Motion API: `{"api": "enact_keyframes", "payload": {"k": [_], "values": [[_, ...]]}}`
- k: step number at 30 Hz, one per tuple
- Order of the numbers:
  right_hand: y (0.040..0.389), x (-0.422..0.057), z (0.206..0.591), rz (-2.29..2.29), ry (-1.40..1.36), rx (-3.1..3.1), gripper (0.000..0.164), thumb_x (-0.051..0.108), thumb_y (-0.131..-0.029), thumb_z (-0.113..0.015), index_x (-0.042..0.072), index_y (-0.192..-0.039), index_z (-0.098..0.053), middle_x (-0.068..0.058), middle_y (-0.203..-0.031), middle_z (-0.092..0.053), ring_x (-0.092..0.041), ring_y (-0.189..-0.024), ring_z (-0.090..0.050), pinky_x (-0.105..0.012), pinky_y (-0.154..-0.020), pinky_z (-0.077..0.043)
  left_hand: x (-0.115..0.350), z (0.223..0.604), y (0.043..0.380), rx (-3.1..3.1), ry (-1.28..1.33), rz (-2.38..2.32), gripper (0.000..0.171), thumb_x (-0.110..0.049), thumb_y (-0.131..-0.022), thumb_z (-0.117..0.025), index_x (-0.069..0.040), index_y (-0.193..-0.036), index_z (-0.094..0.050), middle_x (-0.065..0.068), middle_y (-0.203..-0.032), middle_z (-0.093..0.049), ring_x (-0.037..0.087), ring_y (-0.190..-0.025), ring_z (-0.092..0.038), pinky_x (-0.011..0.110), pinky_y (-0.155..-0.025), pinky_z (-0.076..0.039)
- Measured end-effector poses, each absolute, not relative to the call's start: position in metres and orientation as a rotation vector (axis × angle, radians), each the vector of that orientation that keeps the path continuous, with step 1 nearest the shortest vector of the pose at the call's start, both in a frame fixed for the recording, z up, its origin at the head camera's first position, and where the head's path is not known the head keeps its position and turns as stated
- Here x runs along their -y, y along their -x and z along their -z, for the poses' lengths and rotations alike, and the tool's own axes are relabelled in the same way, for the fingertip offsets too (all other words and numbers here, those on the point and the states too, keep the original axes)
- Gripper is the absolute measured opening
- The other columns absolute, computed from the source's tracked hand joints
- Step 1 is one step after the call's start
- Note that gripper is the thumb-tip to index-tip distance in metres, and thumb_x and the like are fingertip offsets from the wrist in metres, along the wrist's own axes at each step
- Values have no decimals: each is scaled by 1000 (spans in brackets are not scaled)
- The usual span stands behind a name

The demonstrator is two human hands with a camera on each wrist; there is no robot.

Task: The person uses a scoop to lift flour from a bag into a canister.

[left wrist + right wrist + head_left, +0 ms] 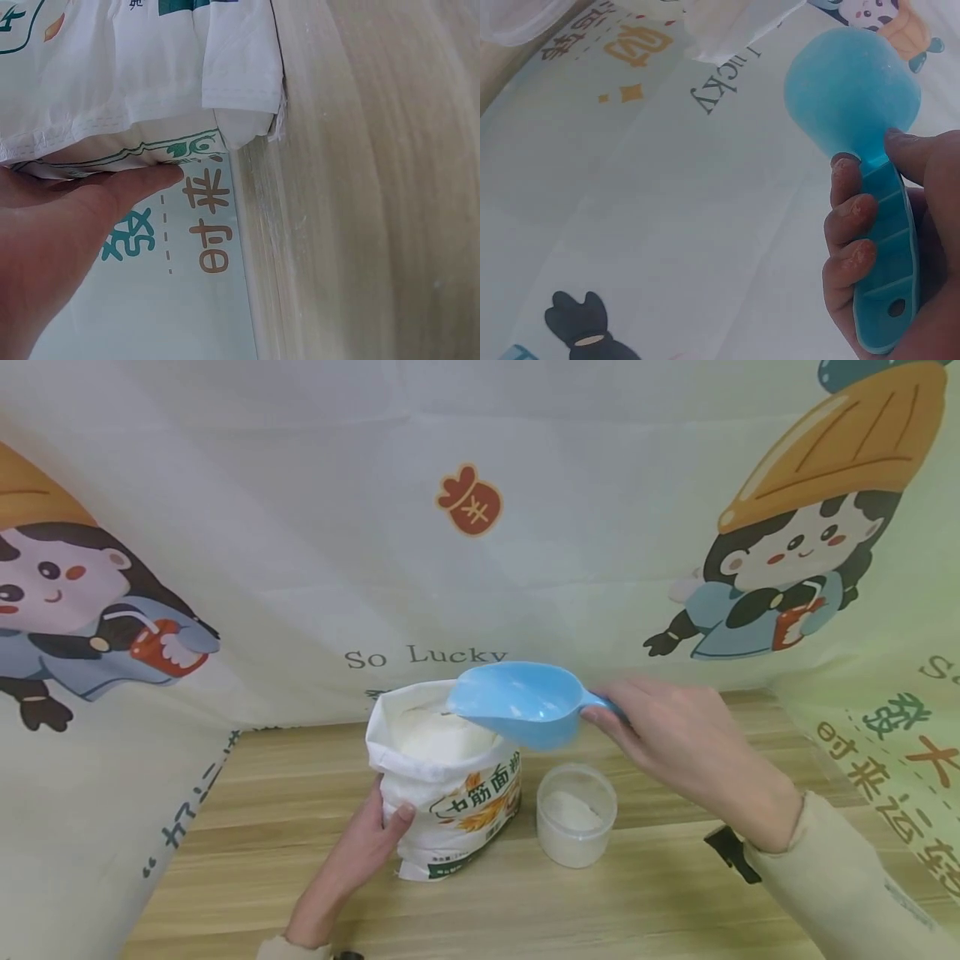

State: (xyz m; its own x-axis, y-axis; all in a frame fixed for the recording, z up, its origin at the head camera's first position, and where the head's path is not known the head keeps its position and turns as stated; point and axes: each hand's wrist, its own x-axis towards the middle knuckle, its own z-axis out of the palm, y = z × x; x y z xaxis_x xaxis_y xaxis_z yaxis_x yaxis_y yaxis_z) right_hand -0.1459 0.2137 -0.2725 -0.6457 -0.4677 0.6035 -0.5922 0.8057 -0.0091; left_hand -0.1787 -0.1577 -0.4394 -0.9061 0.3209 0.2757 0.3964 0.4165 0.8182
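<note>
Light-blue plastic scoop [517, 697] is in your right hand [675, 739], at the open mouth of a white flour bag with printed wheat [457, 814].

Your right fingers are curled round the scoop's handle, and the thumb lies near its bowl, which carries thin white traces inside. The front of the scoop is over the bag's opening; whether it touches the rim, I cannot tell. Your left hand [378, 827] grips the bag at its left side. White powder [431, 735] shows inside. Just beside, a round clear plastic tub [576, 845], also containing powder, stands on the wood-grain table [645, 902].
</note>
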Motion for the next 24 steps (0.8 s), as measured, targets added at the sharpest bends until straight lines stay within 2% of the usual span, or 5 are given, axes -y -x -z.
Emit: {"api": "enact_keyframes", "payload": {"k": [5, 13, 16, 20, 24], "values": [[152, -200, 264, -228, -773, 2453, 19, 31, -98, -73, 14, -106, -72, 7, -73, -57, -10, -60, -47, -28, -46, -37, 158, 442, 177, 2568, 612, 1541, 93, -72, -98, -43, -3, -159, -29, 28, -138, -58, 47, -127, -56, 67, -102, -45], [162, -181, 257, -53, -830, 2451, 22, 33, -95, -77, 12, -101, -75, 3, -75, -64, -13, -59, -57, -28, -43, -37, 157, 443, 178, 2554, 596, 1570, 87, -69, -100, -46, -7, -158, -31, 24, -137, -59, 43, -127, -56, 64, -103, -45], [164, -173, 252, 6, -840, 2482, 23, 35, -95, -77, 14, -88, -71, 5, -68, -55, -12, -55, -49, -27, -42, -33, 157, 442, 178, 2568, 588, 1573, 85, -68, -100, -47, -7, -157, -33, 23, -137, -59, 42, -127, -56, 63, -103, -45], [164, -162, 243, 83, -852, 2563, 27, 38, -97, -74, 17, -83, -65, 6, -67, -50, -13, -55, -45, -28, -42, -33, 158, 442, 177, 2581, 589, 1576, 83, -68, -100, -47, -7, -155, -35, 23, -136, -60, 42, -127, -57, 63, -103, -46], [164, -152, 237, 176, -875, 2639, 26, 40, -98, -73, 15, -91, -71, 3, -72, -58, -15, -56, -49, -31, -44, -41, 158, 440, 177, 2585, 603, 1591, 84, -69, -98, -46, -8, -154, -36, 22, -136, -60, 43, -127, -57, 64, -102, -47]]}}
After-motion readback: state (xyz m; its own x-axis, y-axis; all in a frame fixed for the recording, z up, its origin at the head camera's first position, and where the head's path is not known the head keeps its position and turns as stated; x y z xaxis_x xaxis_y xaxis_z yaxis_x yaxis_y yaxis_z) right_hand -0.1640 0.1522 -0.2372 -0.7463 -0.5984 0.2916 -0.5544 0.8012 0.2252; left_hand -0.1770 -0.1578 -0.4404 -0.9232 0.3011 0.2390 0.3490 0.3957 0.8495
